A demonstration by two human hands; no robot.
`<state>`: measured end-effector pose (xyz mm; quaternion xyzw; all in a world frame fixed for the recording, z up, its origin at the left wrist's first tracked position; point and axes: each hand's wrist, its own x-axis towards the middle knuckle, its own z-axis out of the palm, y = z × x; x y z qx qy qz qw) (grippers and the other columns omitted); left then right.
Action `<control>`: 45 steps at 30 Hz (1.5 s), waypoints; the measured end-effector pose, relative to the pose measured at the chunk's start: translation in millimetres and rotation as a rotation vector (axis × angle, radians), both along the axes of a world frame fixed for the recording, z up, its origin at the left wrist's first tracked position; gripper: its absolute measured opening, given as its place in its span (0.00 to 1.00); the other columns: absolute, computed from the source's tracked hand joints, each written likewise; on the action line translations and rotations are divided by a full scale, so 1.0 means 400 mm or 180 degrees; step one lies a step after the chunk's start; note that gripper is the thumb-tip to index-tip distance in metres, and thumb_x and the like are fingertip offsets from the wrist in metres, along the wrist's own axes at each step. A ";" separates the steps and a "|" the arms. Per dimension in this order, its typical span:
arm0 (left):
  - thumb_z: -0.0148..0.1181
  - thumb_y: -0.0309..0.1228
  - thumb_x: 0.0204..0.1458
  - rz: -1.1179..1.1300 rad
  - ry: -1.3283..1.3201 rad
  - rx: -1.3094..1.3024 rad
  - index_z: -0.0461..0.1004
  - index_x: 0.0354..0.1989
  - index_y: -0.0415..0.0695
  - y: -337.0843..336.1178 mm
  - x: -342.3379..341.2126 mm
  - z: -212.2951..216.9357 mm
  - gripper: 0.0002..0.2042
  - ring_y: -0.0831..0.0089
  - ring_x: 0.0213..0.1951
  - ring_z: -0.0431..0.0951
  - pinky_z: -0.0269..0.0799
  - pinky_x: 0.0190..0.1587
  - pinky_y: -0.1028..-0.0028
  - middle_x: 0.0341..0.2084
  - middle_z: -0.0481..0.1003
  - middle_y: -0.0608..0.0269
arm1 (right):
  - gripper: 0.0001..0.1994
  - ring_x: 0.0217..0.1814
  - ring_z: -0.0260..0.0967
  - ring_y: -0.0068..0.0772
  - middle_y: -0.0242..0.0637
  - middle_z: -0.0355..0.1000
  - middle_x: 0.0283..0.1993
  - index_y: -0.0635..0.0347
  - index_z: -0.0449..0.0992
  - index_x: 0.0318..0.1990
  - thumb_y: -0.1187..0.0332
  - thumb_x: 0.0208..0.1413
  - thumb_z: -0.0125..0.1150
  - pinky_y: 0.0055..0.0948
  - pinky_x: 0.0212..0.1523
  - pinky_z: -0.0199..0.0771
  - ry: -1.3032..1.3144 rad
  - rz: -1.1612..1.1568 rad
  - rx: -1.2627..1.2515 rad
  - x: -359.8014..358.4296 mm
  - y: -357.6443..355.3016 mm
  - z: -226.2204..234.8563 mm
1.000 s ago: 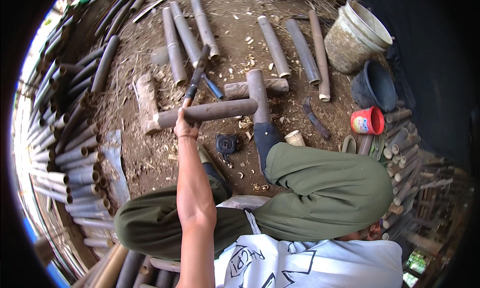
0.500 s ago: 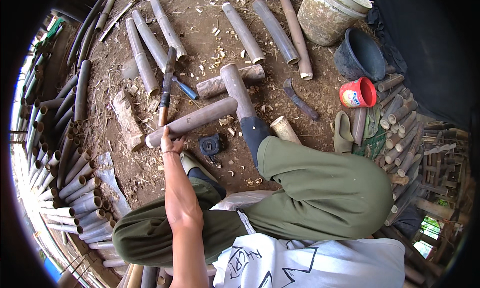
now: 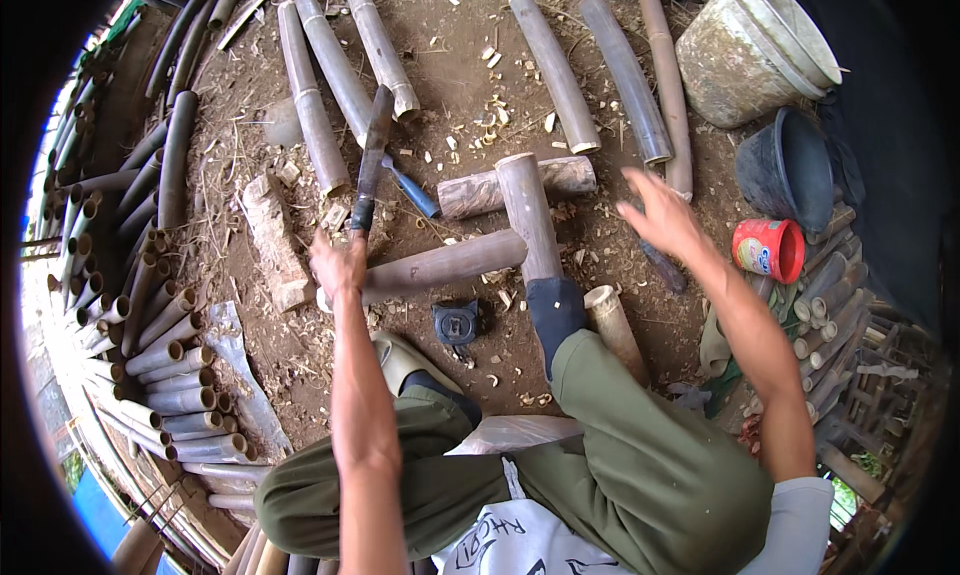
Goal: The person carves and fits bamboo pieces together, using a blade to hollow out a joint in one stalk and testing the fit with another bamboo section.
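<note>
Head view: right hand [image 3: 664,218] near lettered red tub [image 3: 765,252].

Grey-brown bamboo tube [image 3: 445,262], olive-green trousers [image 3: 650,435], red tub [image 3: 752,249]

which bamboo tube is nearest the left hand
The tube lying crosswise beyond the tape measure: its left end is at the left hand; others lie farther away.

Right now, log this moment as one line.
left hand: at left end of crosswise bamboo tube | right hand: open, partly hiding dark-handled tool | black tape measure: on ground
</note>
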<state>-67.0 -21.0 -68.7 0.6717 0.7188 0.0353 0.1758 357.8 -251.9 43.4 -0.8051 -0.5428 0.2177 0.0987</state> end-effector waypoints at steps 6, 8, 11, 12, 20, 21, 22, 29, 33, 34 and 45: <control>0.53 0.40 0.49 -0.0342 0.0010 -0.0552 0.69 0.46 0.39 0.100 0.046 0.020 0.20 0.47 0.40 0.79 0.73 0.47 0.52 0.38 0.78 0.43 | 0.28 0.54 0.73 0.42 0.53 0.71 0.56 0.63 0.64 0.63 0.57 0.60 0.58 0.41 0.52 0.79 0.1676 0.0136 -0.0026 -0.148 0.349 -0.017; 0.49 0.37 0.52 -0.0554 -0.0346 -0.0157 0.65 0.44 0.37 0.105 0.050 0.044 0.17 0.53 0.29 0.78 0.75 0.33 0.54 0.32 0.76 0.43 | 0.33 0.55 0.73 0.47 0.58 0.70 0.55 0.68 0.64 0.63 0.51 0.59 0.60 0.42 0.52 0.79 0.2224 0.0145 -0.0033 -0.207 0.393 -0.039; 0.47 0.33 0.55 -0.0452 -0.1661 -0.0748 0.64 0.42 0.38 0.016 0.236 0.197 0.12 0.69 0.19 0.72 0.73 0.21 0.66 0.23 0.74 0.55 | 0.48 0.58 0.71 0.53 0.63 0.68 0.58 0.77 0.57 0.65 0.38 0.53 0.62 0.40 0.56 0.77 0.3511 -0.0057 0.0365 -0.266 0.378 -0.111; 0.46 0.32 0.58 -0.0267 -0.2110 -0.0934 0.64 0.42 0.38 -0.018 0.293 0.244 0.10 0.71 0.17 0.71 0.72 0.20 0.69 0.21 0.73 0.60 | 0.43 0.58 0.71 0.48 0.59 0.70 0.56 0.75 0.56 0.65 0.45 0.56 0.63 0.39 0.57 0.75 0.3972 -0.0257 0.0534 -0.293 0.384 -0.107; 0.64 0.65 0.44 -0.1472 -0.1386 -0.1885 0.76 0.43 0.26 0.010 0.456 0.165 0.43 0.57 0.42 0.82 0.76 0.47 0.63 0.36 0.80 0.39 | 0.26 0.22 0.63 0.16 0.28 0.66 0.34 0.64 0.65 0.63 0.71 0.57 0.62 0.17 0.19 0.68 0.3460 -0.1693 0.0372 0.022 0.291 0.067; 0.65 0.68 0.41 -0.1709 -0.1089 -0.2035 0.76 0.43 0.24 0.036 0.487 0.142 0.46 0.55 0.42 0.82 0.76 0.47 0.62 0.36 0.80 0.39 | 0.27 0.22 0.62 0.14 0.26 0.65 0.31 0.64 0.65 0.64 0.70 0.57 0.62 0.18 0.18 0.65 0.3019 -0.1570 0.0318 0.073 0.247 0.085; 0.65 0.68 0.41 -0.1835 -0.0979 -0.2152 0.77 0.42 0.25 0.055 0.510 0.131 0.46 0.55 0.41 0.82 0.77 0.46 0.62 0.34 0.80 0.39 | 0.27 0.21 0.61 0.13 0.25 0.64 0.28 0.65 0.63 0.65 0.69 0.59 0.61 0.17 0.18 0.63 0.2776 -0.1518 0.0123 0.101 0.218 0.111; 0.66 0.67 0.40 -0.2011 -0.0544 -0.2317 0.82 0.35 0.30 0.098 0.579 0.087 0.41 0.61 0.30 0.84 0.78 0.38 0.63 0.23 0.80 0.45 | 0.21 0.23 0.62 0.21 0.29 0.68 0.30 0.69 0.69 0.60 0.67 0.62 0.54 0.25 0.28 0.66 0.1215 0.0190 0.0629 0.229 0.094 0.132; 0.69 0.64 0.40 -0.1915 -0.0708 -0.2256 0.82 0.34 0.31 0.094 0.572 0.082 0.38 0.63 0.28 0.83 0.78 0.36 0.63 0.21 0.80 0.47 | 0.19 0.31 0.72 0.36 0.43 0.72 0.30 0.71 0.75 0.52 0.62 0.62 0.54 0.33 0.36 0.71 0.1149 0.0234 -0.0130 0.250 0.122 0.175; 0.68 0.65 0.39 -0.1902 -0.0700 -0.2267 0.82 0.33 0.32 0.093 0.569 0.078 0.38 0.61 0.29 0.83 0.78 0.36 0.62 0.21 0.80 0.47 | 0.19 0.35 0.76 0.43 0.49 0.75 0.30 0.71 0.77 0.49 0.60 0.62 0.55 0.36 0.40 0.73 0.1173 0.0186 -0.0391 0.250 0.132 0.182; 0.69 0.63 0.40 -0.1929 -0.0735 -0.2205 0.82 0.34 0.32 0.094 0.569 0.077 0.37 0.64 0.26 0.82 0.77 0.34 0.64 0.20 0.79 0.48 | 0.20 0.37 0.75 0.50 0.42 0.77 0.33 0.55 0.82 0.41 0.50 0.62 0.52 0.46 0.39 0.74 0.0230 0.1485 -0.1336 0.192 0.271 0.160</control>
